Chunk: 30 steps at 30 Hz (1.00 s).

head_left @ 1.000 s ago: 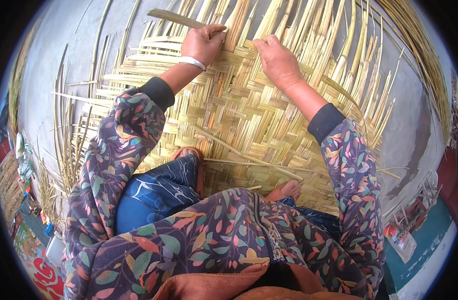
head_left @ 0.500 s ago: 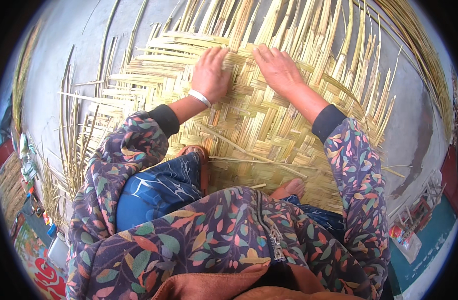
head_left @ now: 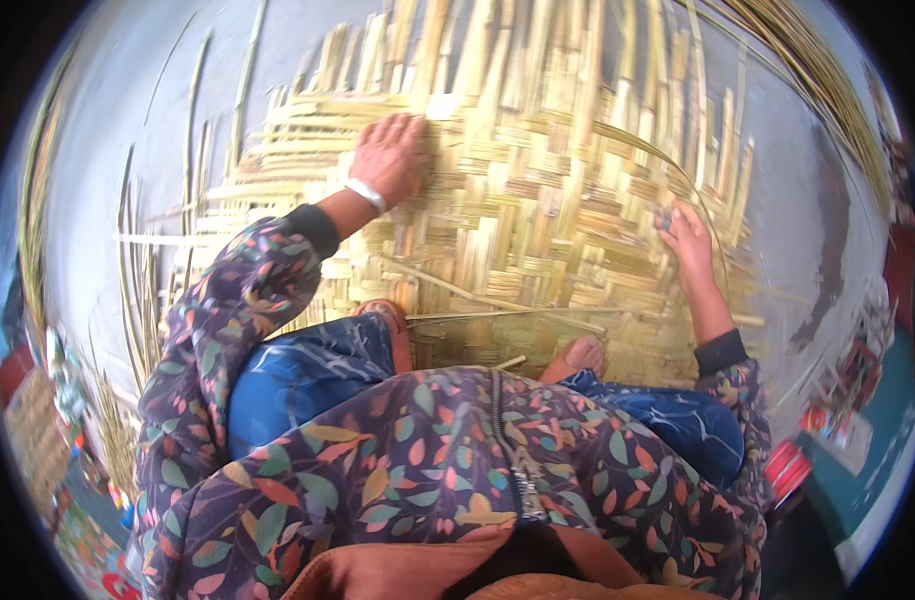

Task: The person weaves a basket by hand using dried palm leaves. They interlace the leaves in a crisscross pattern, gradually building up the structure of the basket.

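A half-woven mat of split yellow reed strips [head_left: 497, 235] lies beneath both my hands. My left hand [head_left: 389, 155] rests flat on its upper left part, fingers stretched out near the edge where loose strips run across. Over the right side of the weave is my right hand [head_left: 689, 238], its fingers curled. At those fingertips shows a small dark grey lump [head_left: 663, 216], blurred, its kind unclear. A thin curved strip [head_left: 667, 158] arches past this hand.
Unwoven strip ends [head_left: 522, 50] fan out from the mat's far side over the grey floor [head_left: 307, 45]. Bundled long reeds [head_left: 827, 70] lie at the far right. One loose strip [head_left: 477, 290] crosses the weave before my feet. A red round object [head_left: 787, 468] is at lower right.
My right hand has left the mat's upper middle and come right and nearer, now with a small grey thing at its fingers. My left hand has slid slightly left and flattened.
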Tool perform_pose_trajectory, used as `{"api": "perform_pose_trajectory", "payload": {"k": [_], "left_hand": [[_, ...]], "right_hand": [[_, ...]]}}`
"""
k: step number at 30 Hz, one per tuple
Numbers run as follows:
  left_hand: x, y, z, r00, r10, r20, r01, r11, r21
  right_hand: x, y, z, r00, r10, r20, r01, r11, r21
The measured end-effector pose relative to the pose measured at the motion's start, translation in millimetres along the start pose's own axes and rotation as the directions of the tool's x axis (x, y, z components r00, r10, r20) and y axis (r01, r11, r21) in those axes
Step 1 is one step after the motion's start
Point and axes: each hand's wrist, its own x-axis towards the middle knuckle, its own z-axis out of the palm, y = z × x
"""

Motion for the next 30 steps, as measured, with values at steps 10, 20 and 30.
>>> {"api": "perform_pose_trajectory", "payload": {"k": [10, 20, 30], "left_hand": [[47, 1, -44, 0.927, 0.273, 0.258, -0.324, 0.928, 0.182], [176, 198, -21, 0.823, 0.554, 0.128, -0.532, 0.83, -0.169], [243, 361, 4, 0.809, 0.558, 0.183, -0.346, 0.705, -0.619]], "right_hand": [[74, 45, -88, 0.979, 0.138, -0.15, 0.073, 0.449, 0.89], [108, -32, -125, 0.975, 0.071, -0.213, 0.088, 0.75, 0.655], [70, -41, -128, 0.991, -0.1, -0.088, 0.133, 0.704, 0.698]]}}
